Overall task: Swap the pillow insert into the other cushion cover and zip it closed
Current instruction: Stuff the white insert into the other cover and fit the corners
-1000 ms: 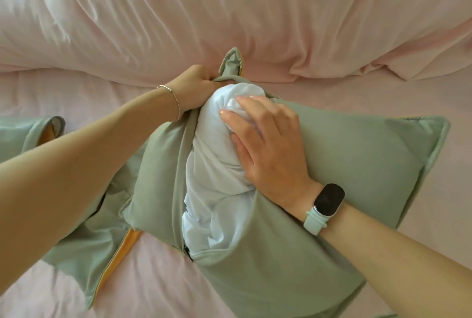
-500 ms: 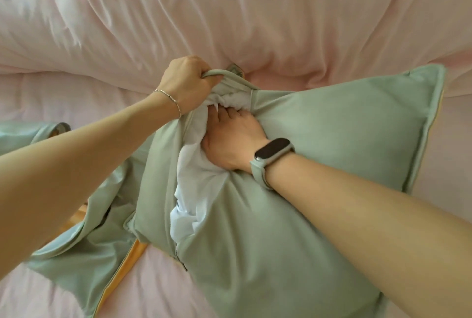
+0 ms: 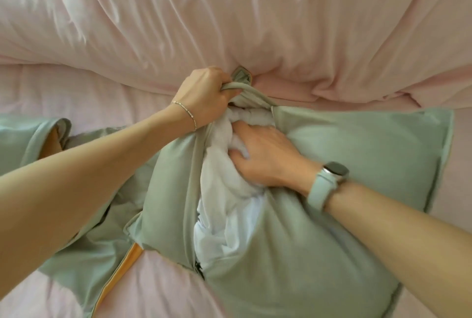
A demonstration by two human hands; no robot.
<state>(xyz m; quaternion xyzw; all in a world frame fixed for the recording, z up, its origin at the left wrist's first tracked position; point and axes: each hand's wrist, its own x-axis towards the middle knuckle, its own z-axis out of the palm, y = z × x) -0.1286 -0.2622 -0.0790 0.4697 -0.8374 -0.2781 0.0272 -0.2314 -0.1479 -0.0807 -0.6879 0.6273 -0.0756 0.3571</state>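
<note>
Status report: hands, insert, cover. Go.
Left hand grips cover edge at far corner. Right hand clutches insert, stuffing it in. Insert bulging out, zip open. Spare cover alongside.

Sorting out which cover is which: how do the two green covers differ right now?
The right cover is plump, with the white insert in its gaping opening; the left cover lies flat and crumpled. Both hands work at the right cover, none at the left cover. Both are sage green.

Rumpled pink duvet [image 3: 229, 23] on pink sheet [image 3: 63, 92]
</note>
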